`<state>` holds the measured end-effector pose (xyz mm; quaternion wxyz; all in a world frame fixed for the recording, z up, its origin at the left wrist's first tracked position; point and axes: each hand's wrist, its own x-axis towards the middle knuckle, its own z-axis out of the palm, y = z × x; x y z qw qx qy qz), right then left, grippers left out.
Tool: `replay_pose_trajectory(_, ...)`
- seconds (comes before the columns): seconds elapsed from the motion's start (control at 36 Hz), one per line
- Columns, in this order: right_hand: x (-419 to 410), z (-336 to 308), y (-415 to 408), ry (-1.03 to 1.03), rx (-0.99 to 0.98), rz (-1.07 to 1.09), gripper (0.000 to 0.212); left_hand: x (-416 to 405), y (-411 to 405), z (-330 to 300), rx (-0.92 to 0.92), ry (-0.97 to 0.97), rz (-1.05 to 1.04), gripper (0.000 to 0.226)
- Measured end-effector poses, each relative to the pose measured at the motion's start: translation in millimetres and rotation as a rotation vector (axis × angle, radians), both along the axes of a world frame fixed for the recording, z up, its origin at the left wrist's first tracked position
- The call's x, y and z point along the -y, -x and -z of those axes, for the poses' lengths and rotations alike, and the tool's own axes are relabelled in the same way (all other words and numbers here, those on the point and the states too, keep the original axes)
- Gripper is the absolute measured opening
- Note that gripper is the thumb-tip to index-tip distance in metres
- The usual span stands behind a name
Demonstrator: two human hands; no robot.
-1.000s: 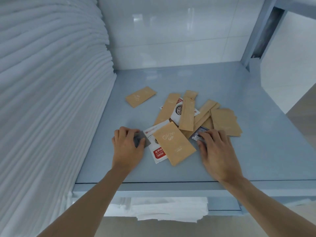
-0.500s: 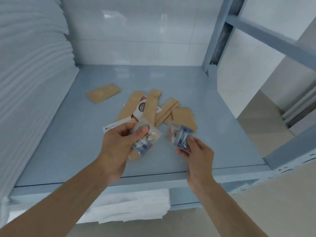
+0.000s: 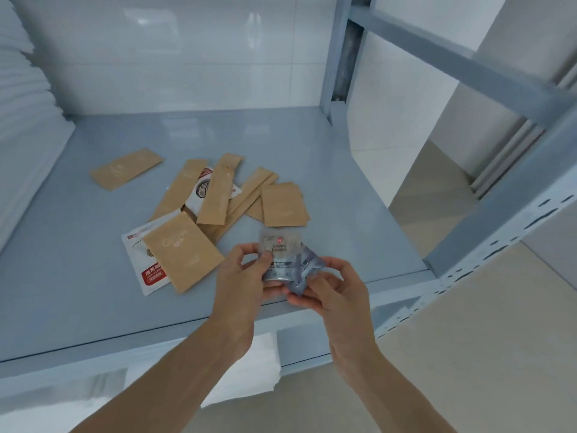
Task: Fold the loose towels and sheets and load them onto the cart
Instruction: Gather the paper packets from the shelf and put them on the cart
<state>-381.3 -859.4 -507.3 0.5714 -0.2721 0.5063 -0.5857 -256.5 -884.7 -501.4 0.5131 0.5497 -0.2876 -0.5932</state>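
A pale blue metal shelf (image 3: pixel 93 276) fills the middle of the frame, its upright and crossbar running up the right side. At the far left edge, a tall stack of folded white linen (image 3: pixel 22 126) leans in; more white cloth (image 3: pixel 249 370) shows on the level below, bottom centre. No loose towel or sheet is in hand, and the cart itself cannot be made out.

Centre of the shelf: a scatter of brown paper sachets (image 3: pixel 218 195), one lying alone (image 3: pixel 125 168) toward the upper left, plus a white printed packet (image 3: pixel 146 260) under the nearest brown one.

Lower centre, both hands meet. The left hand (image 3: pixel 240 282) pinches a small silvery packet (image 3: pixel 279 248) between thumb and fingers; the right hand (image 3: pixel 334 285) is closed on a second crinkled one (image 3: pixel 307 264), just touching the first.

Judging by this, she's gathering small supplies, not folding. Best approach: square the two packets into one hand, keep the grip light on that slippery film, and free the other hand for the linen.
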Motion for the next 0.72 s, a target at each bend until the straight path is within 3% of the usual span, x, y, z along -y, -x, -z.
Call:
replay_pose_trajectory(0.33,12,-1,11,-0.112,0.176,-0.079,0.021,16,23,0,-0.032,-0.025,-0.130,0.021)
replay_pose_trajectory(0.47,22,1,13,-0.083,-0.151,-0.050,0.037,21,25,1,-0.044,-0.021,-0.175,0.016)
replay_pose_trajectory(0.53,24,2,16,-0.075,-0.227,-0.037,0.034,22,27,1,-0.001,-0.005,-0.182,0.016)
replay_pose_trajectory(0.61,27,7,24,-0.048,-0.495,-0.015,0.014,22,31,3,0.126,-0.004,-0.121,0.015)
replay_pose_trajectory(0.72,31,12,38,-0.050,-0.893,-0.032,0.009,21,30,6,0.418,0.134,-0.034,0.019)
